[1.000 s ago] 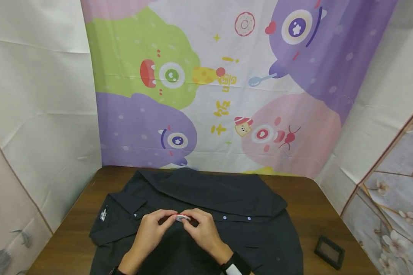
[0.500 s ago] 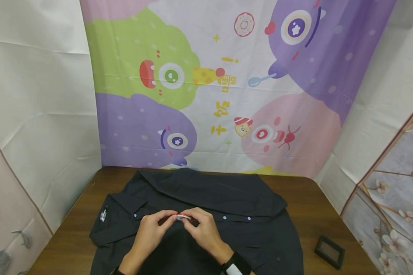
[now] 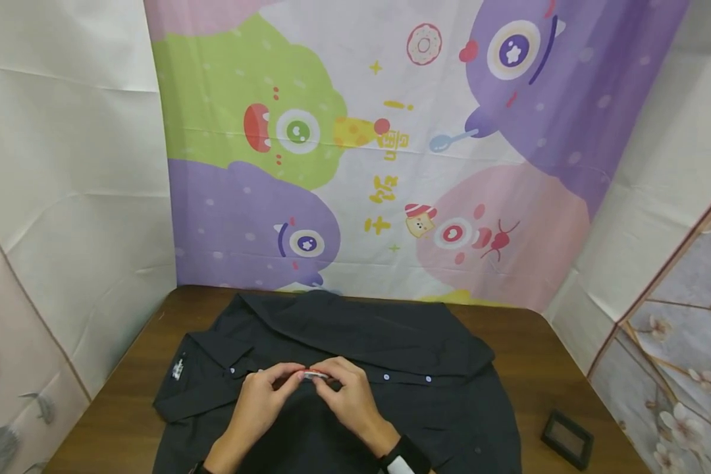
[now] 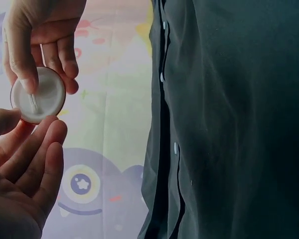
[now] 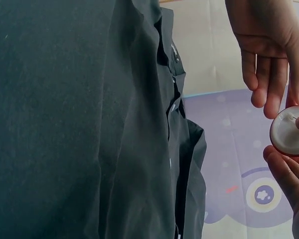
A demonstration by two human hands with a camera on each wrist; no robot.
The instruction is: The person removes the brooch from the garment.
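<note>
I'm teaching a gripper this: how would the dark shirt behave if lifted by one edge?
The dark shirt probably flops and drapes, as it lies creased on the table. It looks thin, so likely light. Its open front would probably swing apart.

The colourful cartoon-monster fabric backdrop [image 3: 391, 151] carries yellow Chinese characters in a column at the centre of the head view: the lowest reads "干", the middle one looks like "饭", and the top one is too stylised to read. A yellow exclamation mark lies sideways above them. The small white label [image 3: 178, 368] on the black shirt [image 3: 391, 342], lower left, is too small to read.
</note>
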